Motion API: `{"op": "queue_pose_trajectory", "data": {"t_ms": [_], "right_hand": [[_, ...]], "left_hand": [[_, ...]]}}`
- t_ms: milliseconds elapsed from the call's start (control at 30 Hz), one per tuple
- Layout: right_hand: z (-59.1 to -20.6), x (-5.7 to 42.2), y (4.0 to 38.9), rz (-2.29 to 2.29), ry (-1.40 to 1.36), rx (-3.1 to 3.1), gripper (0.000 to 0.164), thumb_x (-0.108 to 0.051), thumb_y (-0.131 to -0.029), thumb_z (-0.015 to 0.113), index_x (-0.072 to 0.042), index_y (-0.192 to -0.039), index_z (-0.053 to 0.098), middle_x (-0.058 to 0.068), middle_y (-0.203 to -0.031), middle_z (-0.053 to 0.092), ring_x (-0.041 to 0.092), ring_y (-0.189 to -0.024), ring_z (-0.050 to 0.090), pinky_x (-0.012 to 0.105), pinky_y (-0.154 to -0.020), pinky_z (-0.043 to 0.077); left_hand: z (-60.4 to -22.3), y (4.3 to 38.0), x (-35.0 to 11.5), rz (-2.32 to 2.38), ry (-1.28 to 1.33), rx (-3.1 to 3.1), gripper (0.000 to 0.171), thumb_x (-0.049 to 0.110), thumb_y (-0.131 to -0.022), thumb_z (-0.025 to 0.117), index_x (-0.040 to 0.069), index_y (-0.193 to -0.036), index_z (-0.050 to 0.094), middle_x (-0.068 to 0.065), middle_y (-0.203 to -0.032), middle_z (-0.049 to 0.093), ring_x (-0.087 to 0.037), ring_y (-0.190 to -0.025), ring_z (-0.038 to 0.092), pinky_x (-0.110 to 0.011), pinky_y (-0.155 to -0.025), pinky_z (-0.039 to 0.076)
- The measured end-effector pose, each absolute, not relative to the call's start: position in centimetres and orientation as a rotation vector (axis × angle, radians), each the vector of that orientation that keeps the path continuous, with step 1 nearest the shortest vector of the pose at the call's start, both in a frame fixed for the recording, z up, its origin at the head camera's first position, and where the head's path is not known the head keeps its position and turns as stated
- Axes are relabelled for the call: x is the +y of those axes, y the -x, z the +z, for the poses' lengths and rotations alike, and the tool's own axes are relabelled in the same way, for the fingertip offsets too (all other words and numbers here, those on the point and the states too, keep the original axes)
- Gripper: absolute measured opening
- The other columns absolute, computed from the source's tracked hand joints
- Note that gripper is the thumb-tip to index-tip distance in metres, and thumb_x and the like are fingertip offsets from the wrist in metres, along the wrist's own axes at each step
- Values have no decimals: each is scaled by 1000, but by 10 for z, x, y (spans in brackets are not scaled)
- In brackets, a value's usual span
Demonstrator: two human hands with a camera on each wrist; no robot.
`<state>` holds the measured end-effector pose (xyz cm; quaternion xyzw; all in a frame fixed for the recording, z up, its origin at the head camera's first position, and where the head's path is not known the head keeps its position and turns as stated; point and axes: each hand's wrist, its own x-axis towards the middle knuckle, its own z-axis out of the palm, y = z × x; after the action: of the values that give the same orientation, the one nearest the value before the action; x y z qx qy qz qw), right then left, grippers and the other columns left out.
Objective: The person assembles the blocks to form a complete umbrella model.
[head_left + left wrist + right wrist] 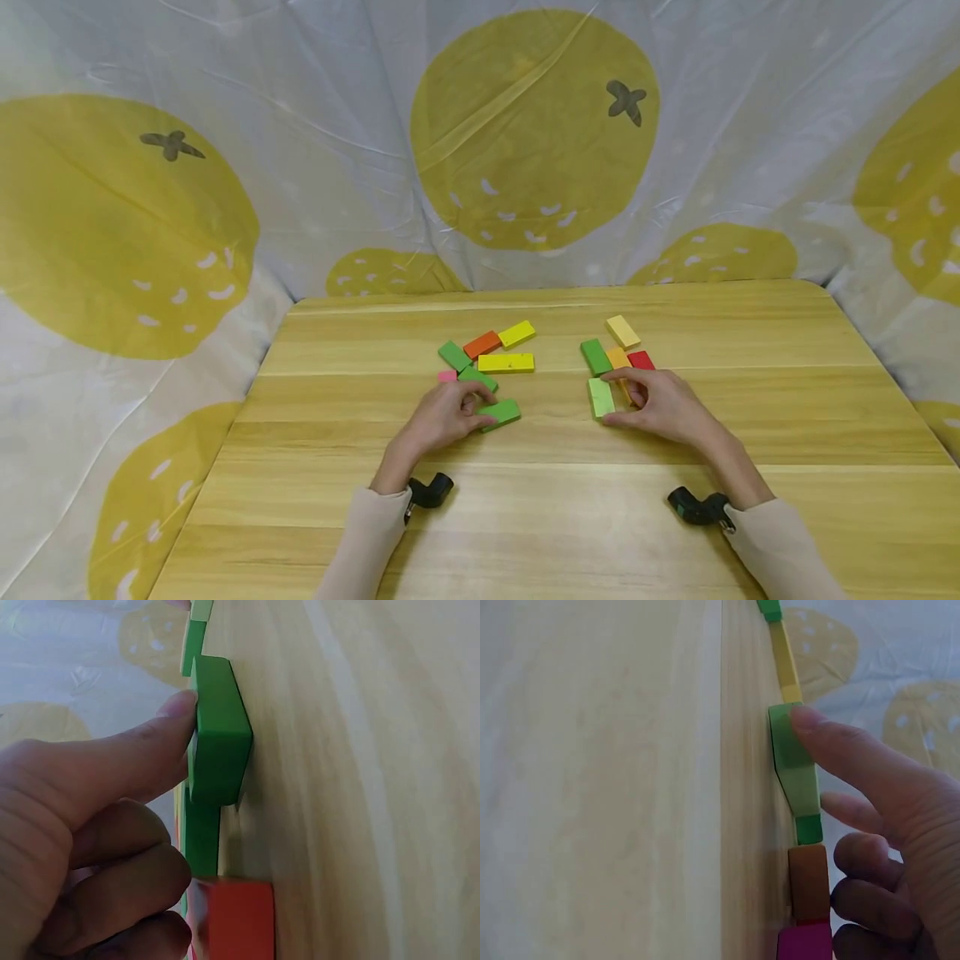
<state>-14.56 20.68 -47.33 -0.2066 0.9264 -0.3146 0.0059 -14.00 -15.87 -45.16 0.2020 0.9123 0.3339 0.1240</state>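
One green block (504, 413), below centre, is being pinched in the left hand's (442, 415) slightly parted fingers. Centre-right, the right hand's (669, 404) wider-set fingers are gripping a pale green block (601, 400) by its ends, probably for steadiness.

No lettering, label, brand, number or sign is legible in any view

The pinched block at the left is plain green (506, 412), the one at the right a pale green block (601, 399). Around them are green (596, 357), orange-red (482, 344), yellow (506, 363), pink (447, 377), cream (622, 331) and red blocks (641, 360) on a yellowish wood-grained tabletop (555, 517). The whitish cloth (337, 150) carries big yellow fruit shapes with white dashes; the sleeves (367, 533) are beige.
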Motion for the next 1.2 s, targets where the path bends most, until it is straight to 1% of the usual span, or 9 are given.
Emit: {"op": "queue_pose_trajectory", "data": {"t_ms": [233, 333, 567, 633, 700, 733, 833, 900, 1200], "right_hand": [[-471, 207, 146, -906, 649, 2913, 58, -43, -74, 93, -19, -124, 75, -14, -60, 35, 0, -56, 29, 21, -55, 24], [-470, 208, 146, -892, 658, 2906, 55, -43, -75, 92, -20, -122, 76, -13, -60, 35, 1, -56, 29, 21, -55, 23], [-469, 205, 145, -903, 615, 2879, 58, -45, -70, 95, -21, -119, 74, -13, -61, 33, 1, -57, 28, 21, -55, 23], [-468, 205, 144, -924, 616, 2849, 59, -43, -71, 95, -20, -120, 73, -13, -61, 32, 1, -57, 27, 21, -55, 23], [-467, 205, 143, -942, 615, 2813, 58, -40, -72, 95, -19, -122, 72, -12, -61, 31, 1, -57, 27, 21, -55, 24], [-467, 206, 143, -959, 617, 2794, 58, -38, -73, 95, -18, -123, 72, -12, -61, 32, 1, -57, 27, 21, -55, 24], [-467, 207, 144, -996, 615, 2747, 58, -33, -75, 94, -17, -125, 71, -12, -61, 31, 1, -57, 27, 21, -56, 26], [-467, 207, 144, -1010, 608, 2728, 58, -31, -75, 94, -16, -127, 70, -12, -60, 31, 1, -56, 27, 21, -55, 26], [-468, 207, 145, -1007, 612, 2720, 59, -32, -76, 93, -15, -127, 71, -12, -61, 29, 1, -57, 26, 21, -54, 24]], "left_hand": [[-448, 142, -170, 1009, -595, 2565, 28, 21, -89, 83, 16, -115, 78, 7, -63, 37, -6, -59, 34, -20, -58, 28], [-446, 142, -172, 993, -567, 2560, 29, 22, -85, 86, 15, -113, 80, 6, -65, 41, -7, -62, 37, -20, -59, 29], [-439, 135, -162, 874, -555, 2616, 23, 33, -75, 94, 20, -82, 75, 10, -72, 60, -9, -68, 47, -21, -61, 37], [-438, 134, -160, 870, -582, 2605, 24, 32, -74, 94, 21, -78, 74, 10, -71, 61, -8, -66, 47, -21, -59, 37], [-437, 133, -158, 875, -590, 2588, 25, 30, -73, 95, 18, -84, 75, 9, -66, 56, -8, -63, 44, -20, -56, 33], [-436, 133, -158, 877, -581, 2582, 30, 29, -73, 95, 17, -92, 76, 8, -65, 52, -8, -62, 42, -20, -56, 32], [-435, 134, -156, 855, -569, 2592, 54, 28, -71, 96, 13, -117, 73, 8, -64, 42, -7, -60, 36, -21, -56, 26], [-437, 135, -155, 843, -587, 2591, 64, 27, -71, 96, 14, -128, 70, 8, -63, 39, -6, -58, 33, -21, -56, 25], [-444, 136, -153, 823, -699, 2596, 60, 29, -72, 96, 17, -126, 73, 10, -62, 35, -4, -58, 31, -21, -58, 24]]}}
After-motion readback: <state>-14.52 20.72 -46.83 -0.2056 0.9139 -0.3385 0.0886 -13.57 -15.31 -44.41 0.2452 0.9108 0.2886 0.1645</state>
